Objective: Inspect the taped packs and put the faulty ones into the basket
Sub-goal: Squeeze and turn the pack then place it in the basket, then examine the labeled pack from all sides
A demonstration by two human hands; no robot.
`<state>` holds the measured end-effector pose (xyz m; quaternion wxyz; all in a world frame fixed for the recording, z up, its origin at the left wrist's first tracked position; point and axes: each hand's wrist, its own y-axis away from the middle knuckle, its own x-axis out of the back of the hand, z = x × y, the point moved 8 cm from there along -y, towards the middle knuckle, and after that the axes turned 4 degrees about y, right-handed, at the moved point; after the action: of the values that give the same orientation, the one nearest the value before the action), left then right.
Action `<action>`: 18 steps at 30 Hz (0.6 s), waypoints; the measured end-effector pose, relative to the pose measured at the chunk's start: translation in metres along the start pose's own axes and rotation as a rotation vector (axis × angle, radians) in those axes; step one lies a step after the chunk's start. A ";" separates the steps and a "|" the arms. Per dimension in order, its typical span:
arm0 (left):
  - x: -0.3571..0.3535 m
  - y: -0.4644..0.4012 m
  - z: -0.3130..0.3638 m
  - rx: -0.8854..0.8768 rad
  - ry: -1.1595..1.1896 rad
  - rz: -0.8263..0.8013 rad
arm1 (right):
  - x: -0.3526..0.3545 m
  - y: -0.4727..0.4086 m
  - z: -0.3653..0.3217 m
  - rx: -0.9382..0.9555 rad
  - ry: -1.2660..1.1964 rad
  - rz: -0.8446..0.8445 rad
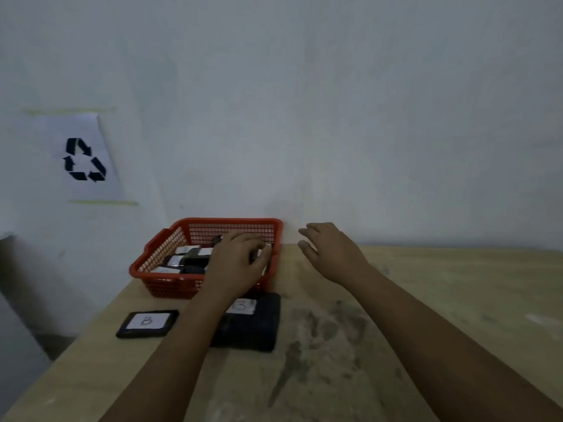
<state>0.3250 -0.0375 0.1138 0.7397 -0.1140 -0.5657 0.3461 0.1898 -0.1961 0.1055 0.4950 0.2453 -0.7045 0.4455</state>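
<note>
Pack in hand (264,250): a dark taped pack with a white label, mostly hidden by the left hand, held over the right end of the basket
Left hand (236,263): reaches over the basket's near right corner; its fingers (259,261) are curled around the pack
Basket (170,284): red plastic mesh, at about 11 o'clock from the view's centre of the surface, close to the wall
Packs in basket (182,260): several dark packs with white labels lie piled inside, blurred, labels unreadable
Pack B (147,323): flat dark pack with a white label marked B, lying on the surface at 7 o'clock from the basket, just apart from it
Second pack (259,327): larger dark pack just in front of the basket at its 5 o'clock, partly under the left forearm; its white label is blurred
Right hand (332,254): hovers at 3 o'clock from the basket, palm down, fingers loose and spread, holding nothing
Surface (426,300): pale wood with dark smudges
Sign (83,159): white sheet with a black recycling symbol taped to the wall at 10 o'clock from the basket
</note>
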 end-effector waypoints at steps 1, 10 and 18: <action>-0.009 -0.003 0.019 -0.026 0.015 -0.004 | 0.004 0.015 0.016 -0.018 0.009 -0.003; -0.113 -0.008 0.183 -0.166 0.138 -0.139 | 0.033 0.141 0.165 -0.245 0.126 -0.071; -0.207 0.012 0.314 -0.251 0.196 -0.302 | 0.059 0.224 0.264 -0.376 0.187 -0.050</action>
<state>0.0079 -0.2311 0.0555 0.8145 -0.1523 -0.5406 0.1453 -0.1355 -0.3125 0.0436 0.6063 0.1236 -0.7198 0.3147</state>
